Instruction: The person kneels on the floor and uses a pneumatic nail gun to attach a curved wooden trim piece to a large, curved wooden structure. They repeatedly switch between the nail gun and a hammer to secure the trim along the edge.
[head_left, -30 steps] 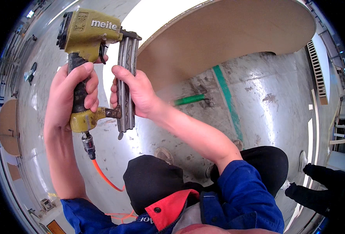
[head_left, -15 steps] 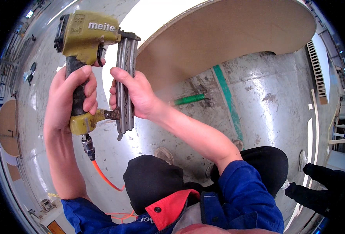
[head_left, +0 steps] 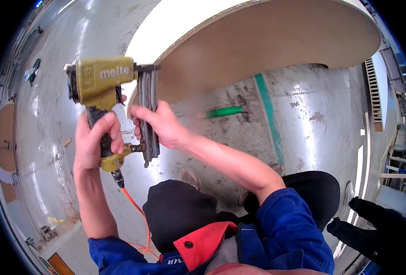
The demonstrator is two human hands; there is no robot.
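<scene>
- At far left is the gun (head_left: pixel 104 82), olive-yellow and slightly blurred, held up before me over the floor (head_left: pixel 221 158), left of centre. I judge it heavy and rigid, with most weight in the big head, so it would tip if gripped loosely.
- My left fingers (head_left: pixel 116 133) are curled narrow round the black grip (head_left: pixel 95 115), thumb across the near side. That is the place to take hold: the dark covering looks less slippery than bare metal.
- A fingertip of mine shows beside the trigger (head_left: pixel 119 95); I cannot tell whether it presses. Clear of the trigger would be the safer hold.
- Below the grip, the metal coupling (head_left: pixel 118 178) carries an orange hose (head_left: pixel 135 202). I expect the hose to bend easily and drag lightly.
- Next comes the magazine (head_left: pixel 146 91), long, grey and stiff. Its smooth metal may feel slick, so I would steady it by its sides.
- My right fingers (head_left: pixel 143 112) do that, thumb on one side and the others round the far side, closed in on it without wide spread.
- Further right stands the curved brown panel (head_left: pixel 267 50), behind the gun's front end; I cannot tell if they touch.
</scene>
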